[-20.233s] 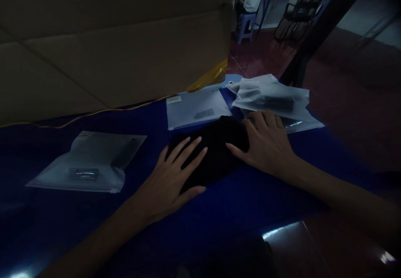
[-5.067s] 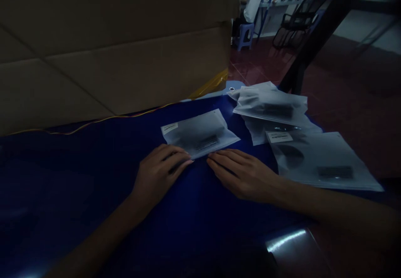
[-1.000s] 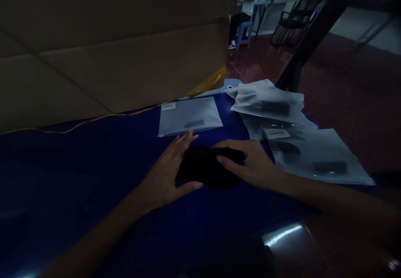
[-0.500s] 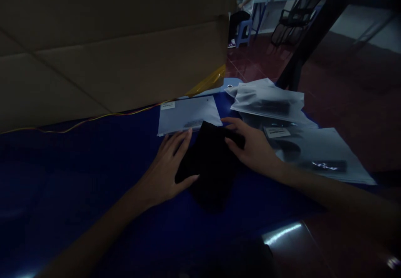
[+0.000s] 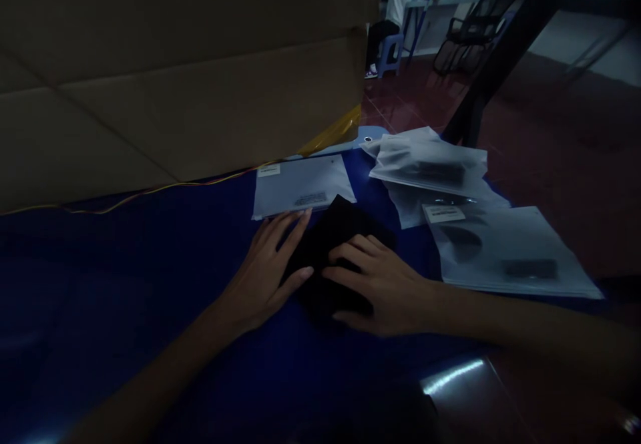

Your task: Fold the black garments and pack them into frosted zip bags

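A piece of black cloth (image 5: pixel 340 220), apparently folded, lies on the blue tabletop (image 5: pixel 125 284); its exact kind is too dark to make out. My left hand (image 5: pixel 265 267) rests at its left edge, fingers stretched out and thumb pointing toward the cloth. On top of the cloth lies my right hand (image 5: pixel 375 284), its fingers spread and slightly bent, covering the right and lower part. Just beyond the cloth is a flat frosted plastic bag (image 5: pixel 300 180) with a small white label.
Several filled frosted bags (image 5: pixel 511 250) lie to the right, some stacked (image 5: pixel 431 160). A large cardboard box (image 5: pixel 200 103) stands behind, with a thin yellow-red wire (image 5: pixel 185 182) along its base. A black post (image 5: pixel 515 57) rises at right. Farther off, a person (image 5: pixel 395 3) sits on a blue stool (image 5: pixel 390 53).
My right hand has moved from the cloth's upper right edge down and left onto its middle. The cloth's right side now lies flatter. My left hand has barely moved.
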A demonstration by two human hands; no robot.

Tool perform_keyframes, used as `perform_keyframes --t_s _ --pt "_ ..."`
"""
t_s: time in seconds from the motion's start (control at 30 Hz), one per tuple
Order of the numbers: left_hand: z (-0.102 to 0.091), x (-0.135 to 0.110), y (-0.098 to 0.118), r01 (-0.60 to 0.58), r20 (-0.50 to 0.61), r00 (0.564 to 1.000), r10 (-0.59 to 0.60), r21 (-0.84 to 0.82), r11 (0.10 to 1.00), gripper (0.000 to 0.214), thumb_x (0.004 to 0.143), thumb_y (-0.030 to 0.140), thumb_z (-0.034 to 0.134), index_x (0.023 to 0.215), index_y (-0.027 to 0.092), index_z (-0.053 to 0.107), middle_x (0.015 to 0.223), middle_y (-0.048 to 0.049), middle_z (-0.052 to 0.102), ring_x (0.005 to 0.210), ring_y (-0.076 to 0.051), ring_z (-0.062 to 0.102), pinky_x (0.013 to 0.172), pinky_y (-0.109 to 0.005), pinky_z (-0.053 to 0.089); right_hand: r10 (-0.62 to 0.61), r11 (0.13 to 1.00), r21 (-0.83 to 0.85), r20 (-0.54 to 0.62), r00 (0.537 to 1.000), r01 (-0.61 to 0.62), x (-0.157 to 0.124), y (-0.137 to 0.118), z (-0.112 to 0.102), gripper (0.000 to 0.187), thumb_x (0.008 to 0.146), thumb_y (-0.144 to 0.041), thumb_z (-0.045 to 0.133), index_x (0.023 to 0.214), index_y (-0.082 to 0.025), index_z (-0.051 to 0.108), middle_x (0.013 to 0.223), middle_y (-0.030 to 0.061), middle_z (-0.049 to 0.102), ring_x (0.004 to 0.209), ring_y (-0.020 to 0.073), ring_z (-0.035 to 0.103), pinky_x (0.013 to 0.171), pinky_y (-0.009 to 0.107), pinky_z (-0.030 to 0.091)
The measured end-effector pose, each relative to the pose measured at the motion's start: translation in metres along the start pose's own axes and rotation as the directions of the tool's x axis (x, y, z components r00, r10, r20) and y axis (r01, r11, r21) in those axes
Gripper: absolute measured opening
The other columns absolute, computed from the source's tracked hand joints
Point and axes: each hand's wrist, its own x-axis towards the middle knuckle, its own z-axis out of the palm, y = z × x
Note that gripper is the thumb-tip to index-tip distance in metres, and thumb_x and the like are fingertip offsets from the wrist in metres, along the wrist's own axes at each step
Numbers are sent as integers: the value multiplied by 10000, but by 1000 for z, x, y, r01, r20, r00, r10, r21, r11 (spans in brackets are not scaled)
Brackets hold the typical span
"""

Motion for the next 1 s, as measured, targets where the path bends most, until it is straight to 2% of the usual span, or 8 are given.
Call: perform_keyframes --t_s 0.13,0.27,0.4,0.53,0.67,0.8,0.87,1.0 --pt "-6 -3 5 -137 -100 986 134 -24 990 745 1062 526 444 1676 322 75 1674 -125 294 1516 -366 333 1225 -606 336 127 971 201 19 992 -129 2 4 -3 212 912 -151 642 1119 -191 661 1148 68 677 992 218 594 855 394 490" --pt "-15 -6 11 -446 -226 866 446 56 893 587 1009 336 558 1576 289 415 1482 -108 561 1374 -310 526 1122 -513 483 380 783 535 -10 925 -316 6 9 -13 68 988 -211 563 1030 -212 617 915 3 668 809 160 620 711 307 478" --pt "-17 -5 16 -608 -62 792 608 14 794 396 1007 305 549 1389 226 612 1253 -83 746 1199 -262 671 1007 -431 561 610 571 721 -54 790 -392 8 12 -15 154 1005 -349 582 918 -223 585 818 -20 590 716 141 563 605 272 433" --pt "-17 0 18 -592 -25 805 593 -109 798 273 1025 305 530 1199 164 686 1130 -101 784 1085 -261 713 951 -419 566 679 575 738 -189 710 -354 9 12 -16 169 967 -346 635 1093 -236 611 938 13 668 844 181 645 688 300 505" --pt "-24 1 14 -455 -17 890 455 -70 888 320 1056 275 444 836 184 658 784 -37 724 729 -174 672 693 -324 512 627 712 596 -303 717 -370 5 12 -24 392 963 -261 563 1352 -287 518 1027 38 684 846 213 657 681 346 529" --pt "-29 0 2 -235 58 972 229 154 960 408 1050 319 461 669 202 550 600 22 565 536 -129 514 567 -297 381 473 880 144 -352 808 -452 1 18 -34 565 862 -148 527 1411 -280 502 1161 68 679 788 216 648 620 352 511" --pt "-31 -1 -7 -152 75 988 137 252 956 423 1017 372 496 625 211 488 581 18 554 523 -141 507 541 -303 342 462 854 -110 -290 838 -508 0 23 -36 572 839 -154 534 1402 -253 516 1193 96 682 765 232 656 603 362 507" --pt "-38 -4 -21 -42 94 996 13 321 946 405 957 433 530 618 225 457 567 4 554 502 -165 509 501 -305 292 528 710 -454 -161 834 -537 -1 33 -34 575 856 -166 554 1429 -191 507 1029 143 696 788 306 676 664 447 559"
